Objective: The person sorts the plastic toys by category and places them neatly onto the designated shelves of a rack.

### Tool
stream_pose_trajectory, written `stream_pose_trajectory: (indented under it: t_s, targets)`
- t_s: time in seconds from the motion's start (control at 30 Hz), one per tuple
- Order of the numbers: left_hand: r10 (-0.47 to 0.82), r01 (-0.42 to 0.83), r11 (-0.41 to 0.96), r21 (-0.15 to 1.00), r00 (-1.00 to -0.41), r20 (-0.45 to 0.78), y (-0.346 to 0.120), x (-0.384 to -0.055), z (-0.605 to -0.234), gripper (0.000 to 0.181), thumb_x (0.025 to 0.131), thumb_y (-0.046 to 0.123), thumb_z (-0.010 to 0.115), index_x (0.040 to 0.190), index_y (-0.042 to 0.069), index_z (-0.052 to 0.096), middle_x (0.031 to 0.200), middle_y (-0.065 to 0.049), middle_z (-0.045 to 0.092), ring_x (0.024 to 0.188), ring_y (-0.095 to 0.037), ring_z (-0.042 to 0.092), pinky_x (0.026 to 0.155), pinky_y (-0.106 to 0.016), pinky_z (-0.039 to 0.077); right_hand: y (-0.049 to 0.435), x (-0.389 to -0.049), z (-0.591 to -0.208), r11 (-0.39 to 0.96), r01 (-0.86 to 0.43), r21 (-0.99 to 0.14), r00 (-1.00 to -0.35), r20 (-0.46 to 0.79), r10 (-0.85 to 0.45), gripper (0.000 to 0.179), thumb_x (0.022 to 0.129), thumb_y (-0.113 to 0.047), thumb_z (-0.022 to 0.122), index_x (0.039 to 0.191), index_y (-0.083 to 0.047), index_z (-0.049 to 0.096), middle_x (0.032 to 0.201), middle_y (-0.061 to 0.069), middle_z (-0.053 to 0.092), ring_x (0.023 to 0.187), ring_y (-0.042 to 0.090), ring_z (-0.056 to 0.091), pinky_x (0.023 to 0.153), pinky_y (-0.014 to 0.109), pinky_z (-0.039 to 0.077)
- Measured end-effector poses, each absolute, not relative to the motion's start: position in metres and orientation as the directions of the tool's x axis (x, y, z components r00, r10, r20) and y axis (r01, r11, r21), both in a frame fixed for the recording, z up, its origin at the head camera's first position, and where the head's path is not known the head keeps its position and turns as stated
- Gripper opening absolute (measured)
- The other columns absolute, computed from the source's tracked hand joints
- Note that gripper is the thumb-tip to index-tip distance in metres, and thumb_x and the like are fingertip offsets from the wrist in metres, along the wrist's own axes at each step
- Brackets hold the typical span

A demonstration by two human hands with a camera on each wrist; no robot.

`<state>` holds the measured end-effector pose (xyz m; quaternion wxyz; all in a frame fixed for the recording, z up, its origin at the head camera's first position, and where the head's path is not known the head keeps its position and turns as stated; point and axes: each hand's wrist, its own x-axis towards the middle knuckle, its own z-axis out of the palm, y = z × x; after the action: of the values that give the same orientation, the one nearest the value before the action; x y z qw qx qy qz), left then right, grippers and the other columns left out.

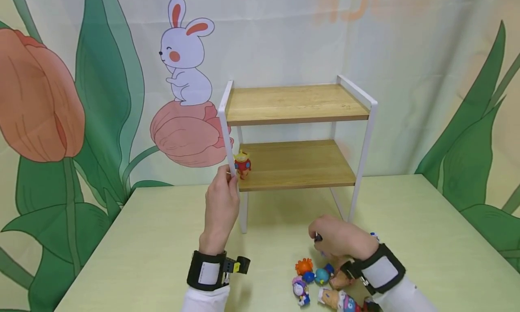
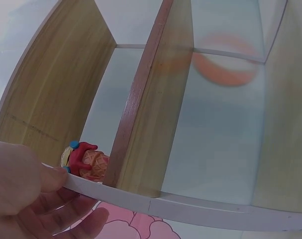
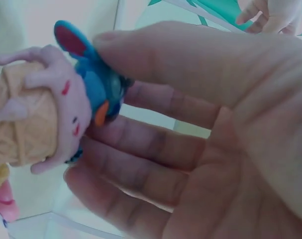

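Note:
A two-tier shelf rack [image 1: 290, 165] with wooden boards and a white frame stands on the table. My left hand [image 1: 221, 208] grips its left front post [image 2: 131, 200], thumb on one side and fingers behind. Just beside that hand, a small toy figure [image 1: 243, 165] in red with a yellow head stands at the left end of the lower board; its waffle-cone base [image 2: 95, 164] shows in the left wrist view. My right hand [image 1: 345, 239] pinches a blue figurine [image 3: 98, 87] on a waffle cone with pink icing, over the toys at the table's front right.
Below the right hand lie several toy figures, among them an orange one [image 1: 304, 266], a purple-and-white one [image 1: 300, 290] and a cone-based one [image 1: 330, 298]. A printed cloth backdrop [image 1: 276, 36] hangs behind the pale yellow table [image 1: 162, 249].

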<state>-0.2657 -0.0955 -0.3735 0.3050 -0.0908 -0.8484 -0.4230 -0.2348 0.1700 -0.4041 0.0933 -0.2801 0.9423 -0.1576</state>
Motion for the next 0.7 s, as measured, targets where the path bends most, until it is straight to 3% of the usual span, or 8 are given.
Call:
stream_pose_trajectory:
  t_s: [0.2,0.37,0.57,0.7]
  targets:
    - [-0.097,0.413,0.623,0.665,-0.802,0.589,-0.095,-0.266,-0.371,0.024,0.098,0.002,0.056,0.121,-0.004,0.053,0.100,-0.018,0.064,0.077,-0.028,0.061,0.068,-0.040,0.056,0.172,-0.234,-0.398,0.751,-0.563,-0.345,-0.799,-0.008,-0.602,0.014,0.085,-0.001,0.069,0.077,-0.011,0.062,0.071,-0.005,0.054,0.058,0.008,0.049,0.052,0.026,0.043]
    - [-0.103,0.404,0.632,0.661,-0.802,0.589,-0.095,-0.266,-0.371,0.023,0.099,0.003,0.056,0.121,-0.003,0.053,0.100,-0.018,0.064,0.078,-0.028,0.062,0.067,-0.040,0.056,0.169,-0.231,-0.391,0.741,-0.593,-0.315,-0.791,0.053,-0.610,0.017,0.088,-0.004,0.067,0.076,-0.013,0.060,0.071,-0.006,0.051,0.061,0.009,0.047,0.053,0.025,0.043]
    - [-0.097,0.404,0.639,0.654,-0.802,0.590,-0.095,-0.266,-0.373,0.027,0.097,0.001,0.057,0.123,-0.005,0.052,0.102,-0.019,0.065,0.079,-0.028,0.063,0.070,-0.041,0.057,0.167,-0.226,-0.384,0.732,-0.596,-0.330,-0.796,0.120,-0.593,0.003,0.091,-0.005,0.067,0.091,-0.008,0.065,0.082,-0.003,0.054,0.065,0.009,0.049,0.057,0.023,0.045]
    - [-0.102,0.399,0.637,0.660,-0.805,0.585,-0.095,-0.265,-0.374,0.026,0.097,0.001,0.057,0.122,-0.003,0.053,0.100,-0.018,0.064,0.077,-0.028,0.062,0.068,-0.039,0.056,0.166,-0.221,-0.380,0.715,-0.598,-0.363,-0.796,0.166,-0.581,0.009,0.093,-0.008,0.066,0.101,-0.005,0.067,0.087,0.000,0.055,0.064,0.005,0.052,0.057,0.021,0.047]
